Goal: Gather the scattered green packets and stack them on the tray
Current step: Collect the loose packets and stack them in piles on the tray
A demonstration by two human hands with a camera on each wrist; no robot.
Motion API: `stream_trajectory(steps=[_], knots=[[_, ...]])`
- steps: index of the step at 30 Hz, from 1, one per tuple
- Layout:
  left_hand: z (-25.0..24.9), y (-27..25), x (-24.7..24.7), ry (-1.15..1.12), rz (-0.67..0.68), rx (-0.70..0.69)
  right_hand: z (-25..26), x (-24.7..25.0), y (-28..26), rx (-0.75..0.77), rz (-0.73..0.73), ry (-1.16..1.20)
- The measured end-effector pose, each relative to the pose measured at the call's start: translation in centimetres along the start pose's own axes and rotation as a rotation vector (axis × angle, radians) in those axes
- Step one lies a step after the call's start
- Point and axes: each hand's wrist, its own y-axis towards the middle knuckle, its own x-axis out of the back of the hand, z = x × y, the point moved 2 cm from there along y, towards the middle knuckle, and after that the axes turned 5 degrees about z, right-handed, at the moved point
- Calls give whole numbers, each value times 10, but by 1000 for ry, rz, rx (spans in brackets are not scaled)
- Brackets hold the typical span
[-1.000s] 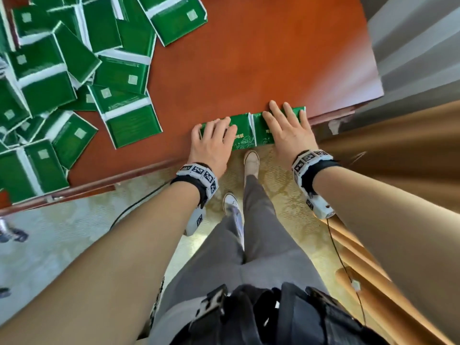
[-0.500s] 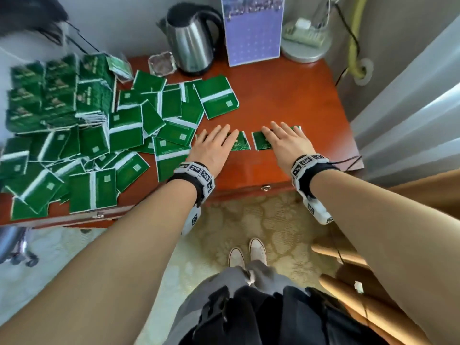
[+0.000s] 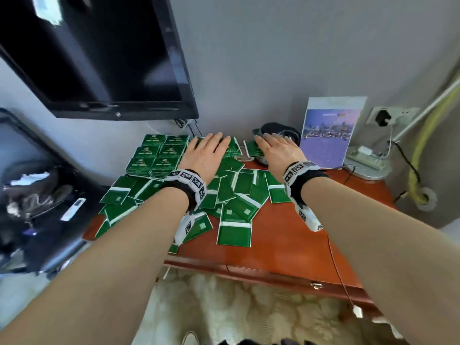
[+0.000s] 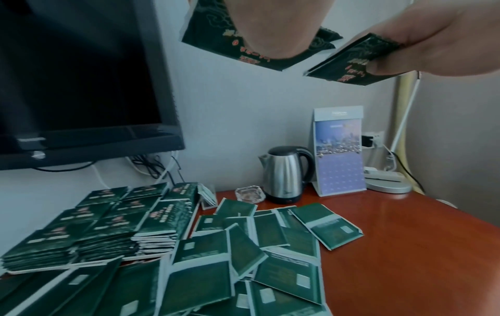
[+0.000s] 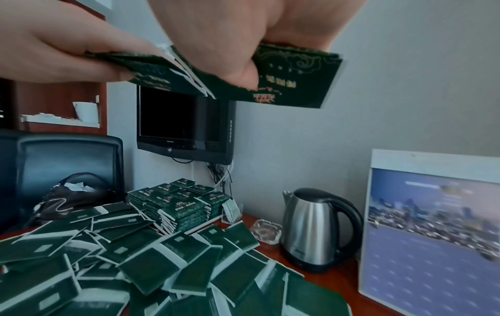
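Since the earlier head frame, both your hands have risen from the desk top, where they lay flat on packets, and now hang in the air above the far part of the desk, each carrying packets. Your left hand [image 3: 206, 155] pinches a small bundle of green packets [image 4: 216, 40] between thumb below and fingers above; your right hand [image 3: 278, 151] grips a second bundle [image 5: 295, 83] the same way. How many packets each bundle holds cannot be told.

Nearest you lies patterned carpet [image 3: 249, 305], then the front edge of the red-brown wooden desk [image 3: 298, 245]. On its left and middle spreads the loose heap of scattered packets [image 3: 236, 207], overlapping, most showing their plain backs with a white band; they are too many and too overlapped to count. Beyond the heap, at the far left, stand the neat stacks [image 3: 159, 155], six visible in the head view, two across and three deep; the tray beneath them cannot be made out.

At the far right stand one steel kettle [image 4: 284, 173], one glass ashtray [image 4: 249, 193] just left of it, one desk calendar [image 3: 328, 135] and one lamp base [image 3: 366, 163]. One dark screen [image 3: 94, 58] hangs on the grey wall, and one black chair [image 5: 67, 162] stands to the left.
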Motion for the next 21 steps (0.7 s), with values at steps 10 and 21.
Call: stream_trajectory(steps=[10, 21], knots=[[177, -5, -29, -27, -47, -45, 145, 13, 93, -102, -60, -13], [340, -6, -82, -109, -1, -129, 277, 12, 185, -198, 9, -28]])
